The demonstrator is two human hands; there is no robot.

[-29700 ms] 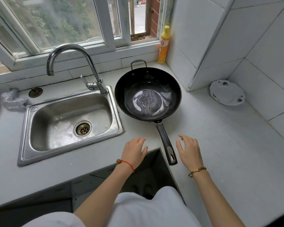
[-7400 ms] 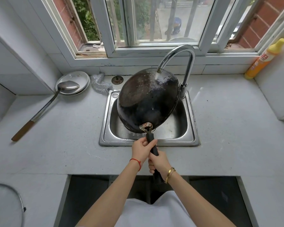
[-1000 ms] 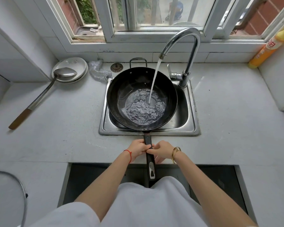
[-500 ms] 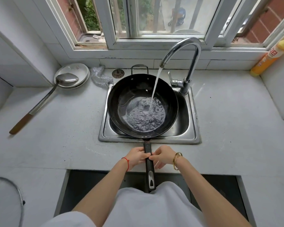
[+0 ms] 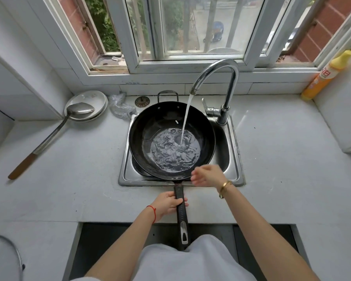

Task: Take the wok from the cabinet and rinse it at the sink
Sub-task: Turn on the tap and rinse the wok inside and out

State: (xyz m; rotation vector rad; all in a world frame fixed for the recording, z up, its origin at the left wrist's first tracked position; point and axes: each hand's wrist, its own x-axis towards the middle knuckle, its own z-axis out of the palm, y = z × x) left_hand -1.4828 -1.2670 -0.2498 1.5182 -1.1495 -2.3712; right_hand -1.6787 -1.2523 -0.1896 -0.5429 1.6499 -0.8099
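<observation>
The black wok (image 5: 160, 120) sits upright over the steel sink (image 5: 234, 159), its long handle (image 5: 180, 207) reaching back over the counter edge. Water runs from the chrome faucet (image 5: 221, 69) into the wok and pools in its bottom. My left hand (image 5: 167, 202) grips the handle close to the pan. My right hand (image 5: 208, 175) is off the handle, blurred, hovering at the wok's near right rim with fingers loose and nothing in it.
A steel ladle (image 5: 53, 134) lies across a stack of white plates (image 5: 89, 98) at the back left. A scouring pad (image 5: 121, 106) and a drain plug (image 5: 142, 101) lie behind the sink. An orange detergent bottle (image 5: 324, 76) stands far right. A glass lid (image 5: 6, 258) lies near left.
My right hand has let go of the wok handle and risen forward to the pan's near rim. My left hand still grips the handle; water keeps filling the wok.
</observation>
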